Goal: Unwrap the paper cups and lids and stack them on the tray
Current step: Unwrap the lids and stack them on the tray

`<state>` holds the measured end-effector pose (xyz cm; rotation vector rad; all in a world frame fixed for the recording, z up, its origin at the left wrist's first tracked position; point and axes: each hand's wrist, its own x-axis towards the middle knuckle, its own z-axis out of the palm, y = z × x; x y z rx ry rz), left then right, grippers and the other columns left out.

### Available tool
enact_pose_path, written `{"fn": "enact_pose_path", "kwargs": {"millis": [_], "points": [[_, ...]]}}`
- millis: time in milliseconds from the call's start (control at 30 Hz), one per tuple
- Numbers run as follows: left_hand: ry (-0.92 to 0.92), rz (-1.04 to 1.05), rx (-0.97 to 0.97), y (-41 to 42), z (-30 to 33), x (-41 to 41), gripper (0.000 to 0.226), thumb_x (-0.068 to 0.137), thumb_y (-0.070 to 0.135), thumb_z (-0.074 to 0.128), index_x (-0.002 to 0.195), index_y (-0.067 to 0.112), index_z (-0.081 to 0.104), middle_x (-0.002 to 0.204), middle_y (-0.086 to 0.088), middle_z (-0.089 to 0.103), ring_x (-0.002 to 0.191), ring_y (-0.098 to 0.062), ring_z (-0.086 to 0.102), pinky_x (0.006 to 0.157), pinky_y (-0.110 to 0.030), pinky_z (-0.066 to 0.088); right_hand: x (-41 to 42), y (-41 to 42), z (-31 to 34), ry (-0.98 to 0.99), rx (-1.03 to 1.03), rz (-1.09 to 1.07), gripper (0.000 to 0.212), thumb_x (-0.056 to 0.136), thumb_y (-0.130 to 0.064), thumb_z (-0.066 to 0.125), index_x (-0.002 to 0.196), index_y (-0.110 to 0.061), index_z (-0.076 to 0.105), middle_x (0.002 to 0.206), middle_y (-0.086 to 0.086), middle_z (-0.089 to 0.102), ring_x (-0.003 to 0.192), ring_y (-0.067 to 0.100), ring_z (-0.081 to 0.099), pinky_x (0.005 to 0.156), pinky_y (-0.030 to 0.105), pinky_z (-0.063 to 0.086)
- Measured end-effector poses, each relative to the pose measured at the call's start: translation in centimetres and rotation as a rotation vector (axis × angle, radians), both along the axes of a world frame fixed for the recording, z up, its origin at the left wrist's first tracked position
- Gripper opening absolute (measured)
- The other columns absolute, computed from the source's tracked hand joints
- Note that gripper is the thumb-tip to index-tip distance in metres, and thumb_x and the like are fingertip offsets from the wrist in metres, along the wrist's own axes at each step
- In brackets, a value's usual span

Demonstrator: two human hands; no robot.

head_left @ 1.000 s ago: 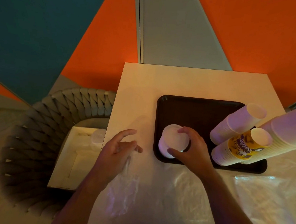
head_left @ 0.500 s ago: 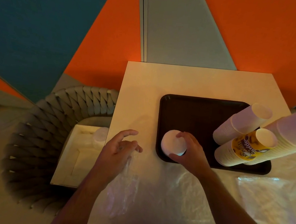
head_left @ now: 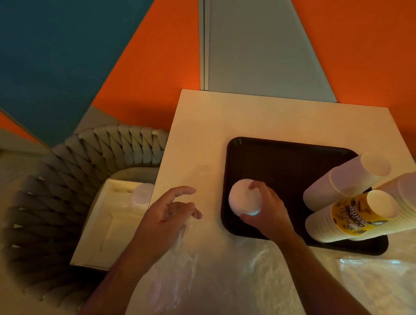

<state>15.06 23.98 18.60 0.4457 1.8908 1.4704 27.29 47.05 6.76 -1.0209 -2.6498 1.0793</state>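
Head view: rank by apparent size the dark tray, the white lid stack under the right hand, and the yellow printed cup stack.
1. dark tray
2. yellow printed cup stack, though nearness to the camera inflates it
3. white lid stack, partly covered by the right hand

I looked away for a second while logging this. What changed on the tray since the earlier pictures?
The right hand has lowered the stack of lids onto the tray's near-left corner, still gripping it. The left hand stays open above the plastic wrap. The cup stacks have not moved.
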Motion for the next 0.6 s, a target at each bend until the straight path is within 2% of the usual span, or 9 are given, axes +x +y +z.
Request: {"fn": "enact_pose_path", "kwargs": {"millis": [133,267,400,600], "points": [[0.015,0.011,-0.028,0.3,0.0,-0.4,0.023,0.101,0.017,0.056,0.117,0.032,0.063,0.091,-0.003,0.075,0.051,-0.008,0.052,0.048,-0.025,0.042,-3.2,3.4,0.5,0.015,-0.049,-0.001,0.077,0.072,-0.026,0.09,0.132,-0.033,0.042,0.146,0.003,0.045,0.132,0.029,0.045,0.094,0.039,0.048],[0.019,0.033,-0.046,0.7,-0.5,-1.0,0.023,0.101,0.013,0.056,0.114,0.03,0.064,0.089,-0.003,0.075,0.053,-0.008,0.055,0.05,-0.026,0.043,-7.0,6.5,0.6,0.007,-0.061,-0.014,0.075,0.072,-0.024,0.089,0.132,-0.031,0.044,0.147,0.008,0.042,0.133,0.033,0.043,0.097,0.042,0.043],[0.018,0.042,-0.052,1.1,-1.0,-1.6,0.022,0.101,0.012,0.056,0.11,0.028,0.067,0.087,-0.002,0.074,0.06,-0.014,0.06,0.048,-0.026,0.045,-9.4,8.7,0.4,0.005,-0.051,-0.056,0.074,0.071,-0.022,0.088,0.132,-0.029,0.046,0.145,0.01,0.042,0.13,0.035,0.046,0.094,0.036,0.038],[0.025,0.034,-0.029,1.8,-1.1,-1.9,0.023,0.103,0.011,0.051,0.106,0.024,0.069,0.081,-0.004,0.071,0.065,-0.015,0.06,0.054,-0.024,0.049,-10.6,10.1,0.5,-0.011,-0.063,-0.056,0.075,0.069,-0.022,0.089,0.13,-0.033,0.046,0.144,0.009,0.041,0.127,0.035,0.047,0.09,0.034,0.037]]}}
